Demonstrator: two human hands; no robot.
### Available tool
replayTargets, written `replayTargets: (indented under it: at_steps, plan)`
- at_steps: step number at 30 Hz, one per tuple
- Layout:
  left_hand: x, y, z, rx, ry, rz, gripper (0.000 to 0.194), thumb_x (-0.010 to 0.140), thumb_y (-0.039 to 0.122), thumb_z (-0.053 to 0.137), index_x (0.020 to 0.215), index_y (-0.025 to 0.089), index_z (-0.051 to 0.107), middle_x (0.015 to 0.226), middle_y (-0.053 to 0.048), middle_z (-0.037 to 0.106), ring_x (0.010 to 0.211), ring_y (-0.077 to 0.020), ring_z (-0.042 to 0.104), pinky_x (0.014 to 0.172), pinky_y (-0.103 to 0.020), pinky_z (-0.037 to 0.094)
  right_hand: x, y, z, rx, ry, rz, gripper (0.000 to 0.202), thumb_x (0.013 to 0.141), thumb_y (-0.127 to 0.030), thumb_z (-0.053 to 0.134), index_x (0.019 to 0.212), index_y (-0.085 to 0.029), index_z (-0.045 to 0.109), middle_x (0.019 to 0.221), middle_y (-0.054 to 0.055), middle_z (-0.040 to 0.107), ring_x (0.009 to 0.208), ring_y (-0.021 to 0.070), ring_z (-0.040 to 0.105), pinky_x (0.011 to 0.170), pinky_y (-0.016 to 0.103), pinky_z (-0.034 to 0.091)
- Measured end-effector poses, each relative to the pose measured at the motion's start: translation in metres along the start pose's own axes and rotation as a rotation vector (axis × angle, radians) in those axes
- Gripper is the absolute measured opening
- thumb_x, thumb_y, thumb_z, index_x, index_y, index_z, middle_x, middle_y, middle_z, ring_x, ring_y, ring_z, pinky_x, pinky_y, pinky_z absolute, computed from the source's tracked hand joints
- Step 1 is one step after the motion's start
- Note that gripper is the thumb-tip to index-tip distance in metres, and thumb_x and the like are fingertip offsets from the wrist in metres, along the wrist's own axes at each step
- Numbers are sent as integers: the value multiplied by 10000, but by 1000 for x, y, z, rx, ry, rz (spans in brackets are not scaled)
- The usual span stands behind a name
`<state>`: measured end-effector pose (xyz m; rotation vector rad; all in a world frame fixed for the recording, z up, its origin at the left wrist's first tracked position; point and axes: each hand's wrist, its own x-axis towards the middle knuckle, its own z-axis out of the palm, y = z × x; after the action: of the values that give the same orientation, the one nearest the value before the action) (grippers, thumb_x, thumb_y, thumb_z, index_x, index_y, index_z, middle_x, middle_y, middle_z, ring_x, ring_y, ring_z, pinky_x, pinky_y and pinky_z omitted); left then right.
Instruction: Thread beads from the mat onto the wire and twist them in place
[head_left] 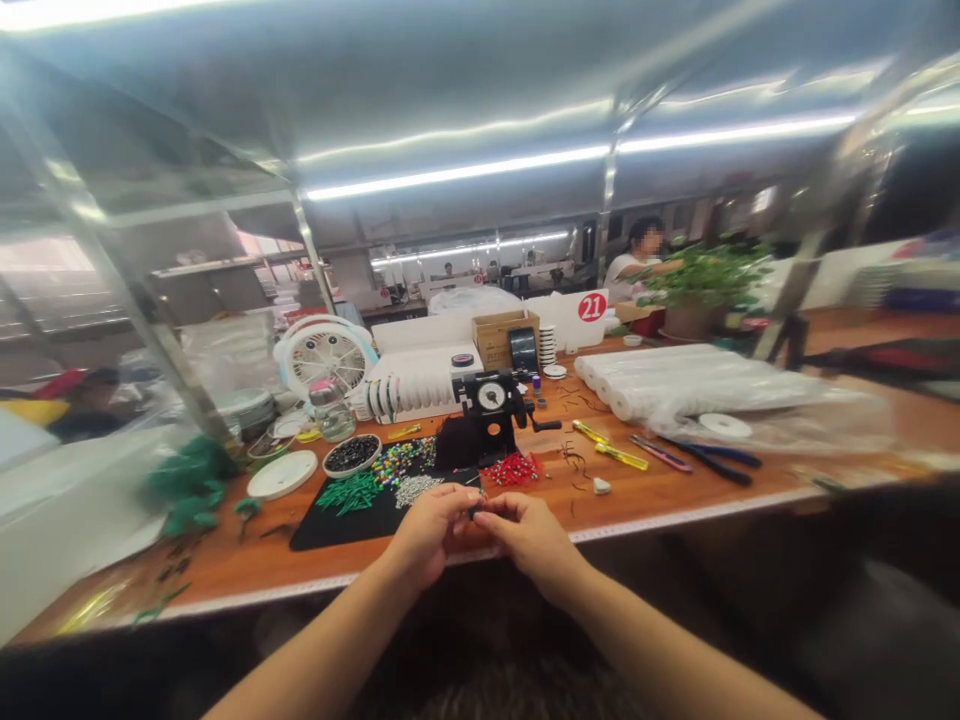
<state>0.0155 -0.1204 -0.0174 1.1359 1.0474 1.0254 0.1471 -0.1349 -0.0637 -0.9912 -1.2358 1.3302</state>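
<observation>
My left hand (433, 522) and my right hand (529, 535) meet at the front edge of the table, fingers pinched close together. Between the fingertips is something small and dark that I cannot make out. Just beyond lie piles of small pieces: green tubes (351, 493), silvery bits (417, 488), multicoloured beads (400, 461) and red pieces (511, 469). Most of these rest on a black mat (315, 530). Behind them stands a black hand-cranked machine (491, 410) with a round dial and a crank at its right.
A dish of black beads (352, 457), a white lid (283, 475), a glass jar (331, 410) and a fan (330, 360) stand left. Yellow cutters (621, 456), dark-handled pliers (720, 458) and white rolls (675, 375) lie right. A person (637, 258) sits beyond the plant (701, 280).
</observation>
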Motion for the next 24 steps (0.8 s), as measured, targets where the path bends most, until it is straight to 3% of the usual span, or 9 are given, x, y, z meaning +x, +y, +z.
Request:
replayTargets:
  at_steps: [3, 7, 12, 17, 20, 24]
  plan:
    - [-1, 0, 1, -65, -1, -42, 204, 542, 269, 698, 516, 138, 545, 457, 53, 382, 428, -75, 319, 441, -213, 264, 3, 2, 3, 72, 33, -3, 227, 662, -366, 639, 669, -144, 591, 519, -39, 533, 424, 77, 426, 447, 214, 348]
    - [-1, 0, 1, -74, 3, -47, 179, 568, 264, 671, 537, 138, 547, 442, 66, 352, 409, -62, 281, 424, -197, 235, 3, -1, 1, -33, 75, -87, 206, 676, -338, 626, 625, -143, 582, 502, -34, 514, 429, 85, 421, 434, 216, 337]
    - [-2, -2, 0, -39, -25, -36, 154, 591, 264, 649, 613, 120, 600, 506, 32, 453, 427, -61, 322, 441, -196, 260, -1, -4, 1, -182, 96, -182, 167, 717, -296, 591, 653, -142, 601, 584, -3, 567, 541, 120, 488, 502, 225, 370]
    - [3, -6, -3, 98, 29, 88, 173, 567, 278, 678, 603, 123, 608, 582, -1, 554, 415, -61, 334, 422, -212, 222, -2, -2, -1, -355, 99, -229, 155, 754, -271, 567, 671, -152, 623, 591, 1, 589, 570, 138, 516, 548, 236, 383]
    - [4, -3, -7, 207, 39, 156, 166, 576, 281, 685, 588, 129, 618, 698, -36, 617, 440, -83, 390, 434, -235, 267, -4, 1, -4, -524, 120, -404, 140, 796, -228, 524, 715, -160, 616, 665, 21, 601, 635, 150, 538, 602, 246, 407]
    - [-1, 5, -11, 530, 6, 381, 88, 680, 211, 619, 605, 165, 623, 737, -45, 634, 679, -177, 541, 652, -289, 406, -4, -1, -9, -905, 123, -796, 216, 851, -147, 417, 768, -161, 616, 737, 65, 547, 707, 178, 505, 654, 282, 416]
